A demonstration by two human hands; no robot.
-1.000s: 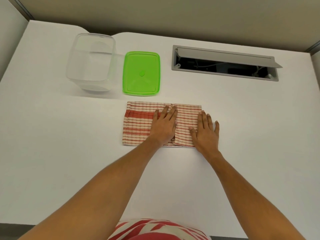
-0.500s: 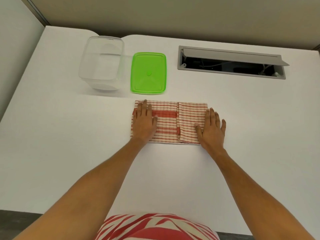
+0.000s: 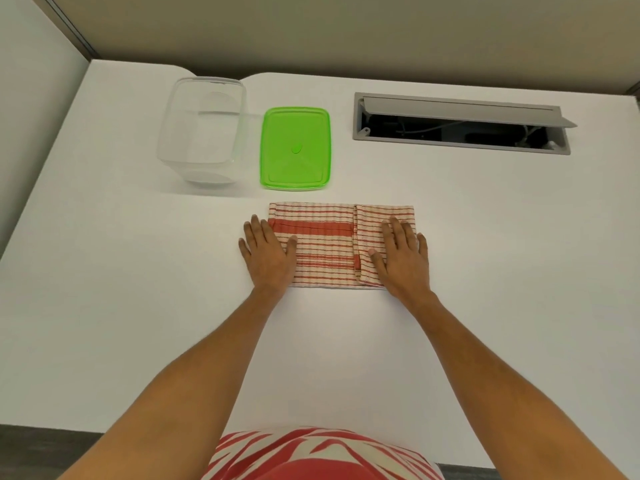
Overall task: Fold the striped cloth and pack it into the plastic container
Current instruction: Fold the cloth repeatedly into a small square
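Observation:
The red-and-cream striped cloth [image 3: 325, 247] lies folded into a flat rectangle on the white table [image 3: 138, 306], with a narrower flap folded over its right part. My left hand [image 3: 268, 256] lies flat at the cloth's left edge, fingers straight, partly on the cloth and partly on the table. My right hand [image 3: 401, 254] presses flat on the right flap. The clear plastic container [image 3: 202, 129] stands open at the back left, with nothing inside.
A green lid [image 3: 295, 148] lies flat right of the container, just behind the cloth. A grey cable hatch [image 3: 460, 124] is open in the table at the back right. A wall panel borders the table's left side.
My left hand has slid leftward across the cloth from its middle to its left edge. My right hand has shifted slightly inward onto the right flap.

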